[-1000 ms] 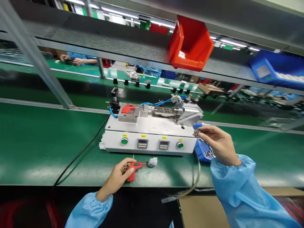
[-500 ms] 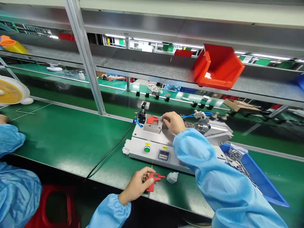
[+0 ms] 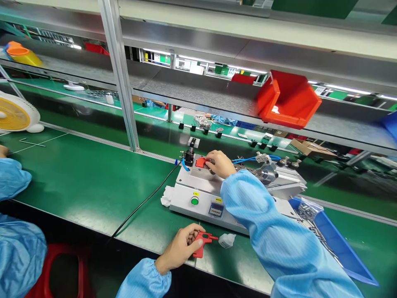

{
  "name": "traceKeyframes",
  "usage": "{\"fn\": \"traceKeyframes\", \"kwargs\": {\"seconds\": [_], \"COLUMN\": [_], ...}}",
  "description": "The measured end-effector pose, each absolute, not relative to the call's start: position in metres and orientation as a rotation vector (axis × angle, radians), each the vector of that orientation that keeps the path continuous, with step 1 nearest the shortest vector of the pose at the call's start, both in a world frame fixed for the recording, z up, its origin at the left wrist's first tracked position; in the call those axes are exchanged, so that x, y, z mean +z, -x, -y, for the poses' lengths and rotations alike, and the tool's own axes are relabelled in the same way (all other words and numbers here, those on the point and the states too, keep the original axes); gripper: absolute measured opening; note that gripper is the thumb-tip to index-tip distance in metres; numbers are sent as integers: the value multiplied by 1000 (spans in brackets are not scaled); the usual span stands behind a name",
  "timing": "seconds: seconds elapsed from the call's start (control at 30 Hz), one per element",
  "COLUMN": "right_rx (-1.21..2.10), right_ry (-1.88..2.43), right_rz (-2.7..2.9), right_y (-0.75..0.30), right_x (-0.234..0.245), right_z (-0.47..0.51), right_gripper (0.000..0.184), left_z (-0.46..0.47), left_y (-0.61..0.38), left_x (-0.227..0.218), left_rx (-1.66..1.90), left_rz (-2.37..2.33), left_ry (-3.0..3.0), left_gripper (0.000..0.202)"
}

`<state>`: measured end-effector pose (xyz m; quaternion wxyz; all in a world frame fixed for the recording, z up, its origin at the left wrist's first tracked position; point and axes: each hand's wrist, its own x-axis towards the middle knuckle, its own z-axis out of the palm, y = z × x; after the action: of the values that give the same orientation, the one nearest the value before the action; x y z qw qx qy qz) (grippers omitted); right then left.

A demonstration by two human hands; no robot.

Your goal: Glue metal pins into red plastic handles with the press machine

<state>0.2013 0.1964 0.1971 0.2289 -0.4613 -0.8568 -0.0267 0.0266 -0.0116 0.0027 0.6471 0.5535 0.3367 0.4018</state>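
Observation:
My left hand (image 3: 181, 248) is closed around a red gun-shaped plastic part (image 3: 200, 245) near the bench's front edge, its thin tip pointing right. My right hand (image 3: 221, 164) reaches over the grey bench machine (image 3: 198, 184), fingers pinched at a second red plastic part (image 3: 201, 162). That part lies in a metal block (image 3: 198, 171) on top of the machine, and my fingers cover its right end. A crumpled white wad (image 3: 227, 240) rests just right of the part in my left hand.
The machine's front has a green button (image 3: 194, 200) and a small counter (image 3: 216, 209). To the right, a blue tray (image 3: 344, 244) holds metal pins. A red bin (image 3: 288, 101) stands on the shelf above. At the left are a co-worker's sleeve (image 3: 14, 178) and a fan (image 3: 18, 114).
My right hand has shifted left, from the metal piece at the tip of the red part onto the part itself. My left hand keeps its hold. The camera view has tilted slightly.

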Motion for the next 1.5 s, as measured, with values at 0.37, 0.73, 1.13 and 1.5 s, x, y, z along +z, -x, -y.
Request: {"fn": "traceKeyframes", "kwargs": {"seconds": [0.37,0.73,1.13,1.5], "right_rx": [21,-146,-133,-145], "right_ry": [1122,1306,1252,1281], "right_rz": [2003,1979,1880,1741], "right_y": [-228,-320,-335,-353], "right_x": [217,155,149,131], "right_z": [-138,-54,24,47], "right_gripper": [10,20,17,15], "left_z": [12,-40,-163,-146], "left_y": [-31,-8,-26,-16], "left_x": [2,112,197,182], "left_rx": [956,1214,892,805], "left_rz": [-750,-819,-1614,-1608], "left_ry": [-1103,-1701,-2333,-2522], "left_gripper": [63,35,25,26]}}
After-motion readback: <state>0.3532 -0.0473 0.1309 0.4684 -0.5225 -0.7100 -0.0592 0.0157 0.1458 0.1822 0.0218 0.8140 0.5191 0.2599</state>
